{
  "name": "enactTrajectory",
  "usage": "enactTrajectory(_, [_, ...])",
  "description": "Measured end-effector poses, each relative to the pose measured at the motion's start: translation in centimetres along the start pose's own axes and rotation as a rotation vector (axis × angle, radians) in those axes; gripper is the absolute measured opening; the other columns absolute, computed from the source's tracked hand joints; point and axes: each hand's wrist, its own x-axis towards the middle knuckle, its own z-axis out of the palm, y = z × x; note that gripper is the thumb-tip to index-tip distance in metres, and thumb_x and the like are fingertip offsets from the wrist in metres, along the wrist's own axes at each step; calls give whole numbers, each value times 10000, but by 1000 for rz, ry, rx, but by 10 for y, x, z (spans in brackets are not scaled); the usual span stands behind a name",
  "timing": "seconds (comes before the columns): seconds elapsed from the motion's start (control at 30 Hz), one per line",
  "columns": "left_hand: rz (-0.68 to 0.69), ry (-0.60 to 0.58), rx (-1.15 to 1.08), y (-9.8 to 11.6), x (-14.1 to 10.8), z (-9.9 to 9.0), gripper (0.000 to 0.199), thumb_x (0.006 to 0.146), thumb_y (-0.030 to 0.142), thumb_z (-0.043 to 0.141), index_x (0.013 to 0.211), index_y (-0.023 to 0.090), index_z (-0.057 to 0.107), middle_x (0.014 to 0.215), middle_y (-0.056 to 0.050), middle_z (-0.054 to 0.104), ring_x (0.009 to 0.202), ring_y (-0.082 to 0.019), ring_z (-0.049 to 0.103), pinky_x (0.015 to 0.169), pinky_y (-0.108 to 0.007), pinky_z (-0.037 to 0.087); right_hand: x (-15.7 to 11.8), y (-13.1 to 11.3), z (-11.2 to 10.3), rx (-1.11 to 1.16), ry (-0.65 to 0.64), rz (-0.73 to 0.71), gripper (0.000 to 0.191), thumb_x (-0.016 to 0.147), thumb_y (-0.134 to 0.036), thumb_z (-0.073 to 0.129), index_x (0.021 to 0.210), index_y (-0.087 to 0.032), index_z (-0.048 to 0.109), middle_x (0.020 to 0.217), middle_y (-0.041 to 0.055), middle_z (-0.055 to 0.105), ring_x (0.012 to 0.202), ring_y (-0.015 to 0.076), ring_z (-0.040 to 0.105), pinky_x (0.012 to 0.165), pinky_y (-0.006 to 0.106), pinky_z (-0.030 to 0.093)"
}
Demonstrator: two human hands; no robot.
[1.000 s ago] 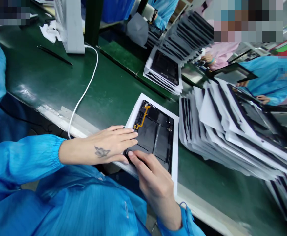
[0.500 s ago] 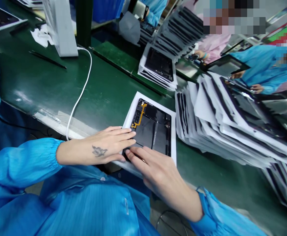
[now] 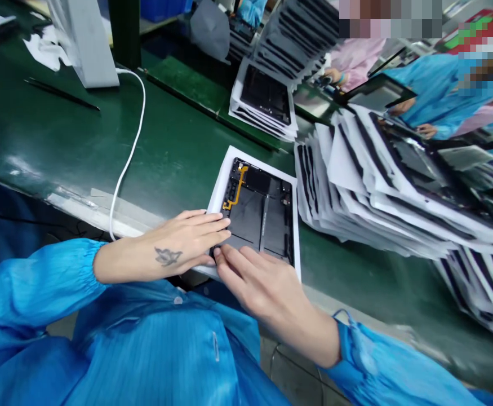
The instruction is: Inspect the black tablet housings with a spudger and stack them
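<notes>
Over the near-left corner of an open, flat black device housing (image 3: 250, 217), I have both bare hands at close work. That housing lies on a white rectangular sheet (image 3: 221, 183) on the glossy green bench (image 3: 165, 163), a bent orange ribbon strip (image 3: 240, 190) along its left side. What has just changed is my right hand (image 3: 267, 287): a second ago its wrist sat more directly below the housing, and now it slants out to the right, knuckles across the near end. Its fingers are drawn in narrow at the corner; I cannot tell whether anything is pinched there. My left hand (image 3: 181, 242) stays flat, fingers straight and close together over the housing's left edge, gripping nothing. I judge this a new angle on the same handling, since both hands remain at that corner. Against the earlier frame, my view has swung too: the tall pile of white sheets and black shells (image 3: 351, 183) right of the housing, and the thin white cable (image 3: 133, 149) and slim black tweezers (image 3: 62, 94) left of it, all appear farther left, while the housing seems to keep its place among them.
</notes>
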Motion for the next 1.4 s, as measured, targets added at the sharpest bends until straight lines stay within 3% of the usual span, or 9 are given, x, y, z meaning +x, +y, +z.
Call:
enactTrajectory(0.2, [-29, -4, 63, -2, -7, 2, 524, 1057, 344, 478, 1527, 133, 387, 1599, -148, 393, 1512, -237, 335, 1244, -441, 308, -10, 6, 4, 294, 79, 87, 280, 1020, -106, 406, 1064, -147, 679, 981, 79, 733, 820, 184, 649, 637, 298, 496])
enactTrajectory(0.3, [-85, 41, 146, 3, -18, 2, 533, 1063, 317, 456, 1553, 142, 343, 1612, -159, 365, 1494, -261, 365, 1188, -449, 397, -29, -4, 2, 465, 370, 375, 333, 968, -95, 559, 1263, -222, 644, 1062, 60, 722, 879, 170, 665, 732, 290, 524])
enactTrajectory(0.47, [-49, 206, 240, 14, -30, 2, 353, 1027, 108, 455, 1370, 103, 540, 1343, -153, 643, 1246, -238, 622, 1008, -385, 562, -43, -24, 0, 886, 882, 937, 284, 976, -362, 625, 1236, -288, 714, 581, -47, 481, 542, 135, 474, 568, 301, 437])
enactTrajectory(0.57, [22, 218, 291, 17, -28, 1, 325, 1002, 49, 447, 1295, 80, 585, 1262, -158, 683, 1178, -239, 663, 965, -374, 592, -40, -27, 5, 1139, 819, 892, 572, 1027, -602, 352, 966, -254, 803, 638, 20, 571, 641, 160, 561, 601, 315, 469])
enactTrajectory(0.67, [84, 204, 366, 18, -22, 1, 324, 1008, 47, 411, 1273, 73, 596, 1237, -166, 696, 1149, -251, 683, 922, -376, 614, -41, -33, 16, 1042, 725, 735, 646, 1006, -643, 316, 906, -222, 796, 766, 63, 672, 716, 181, 606, 621, 337, 487])
enactTrajectory(0.77, [112, 193, 397, 17, -18, 3, 323, 1012, 42, 384, 1239, 70, 612, 1224, -163, 707, 1142, -258, 691, 896, -373, 623, -43, -44, 29, 815, 708, 538, 224, 1008, -330, 570, 1107, -205, 727, 791, 48, 693, 730, 188, 633, 662, 358, 524])
enactTrajectory(0.87, [116, 189, 371, 16, -16, 6, 323, 1012, 45, 384, 1242, 67, 610, 1259, -162, 698, 1190, -257, 671, 936, -380, 614, -42, -54, 40, 547, 664, 447, 376, 892, -25, 652, 1229, -193, 658, 860, 63, 718, 816, 207, 653, 718, 377, 560])
enactTrajectory(1.2, [95, 209, 337, 18, -15, 6, 317, 1026, 58, 382, 1230, 60, 625, 1254, -138, 707, 1203, -233, 664, 986, -354, 586, -50, -59, 53, 274, 652, 539, 382, 865, 35, 629, 1203, -140, 665, 795, 65, 684, 771, 196, 609, 728, 392, 552])
enactTrajectory(1.4, [121, 160, 474, 30, -8, 4, 328, 1011, 72, 383, 1199, 61, 652, 1213, -178, 705, 1125, -286, 688, 915, -384, 583, -60, -53, 37, 462, 695, 607, 381, 873, 7, 622, 1185, -199, 695, 904, 61, 716, 846, 212, 661, 757, 383, 554])
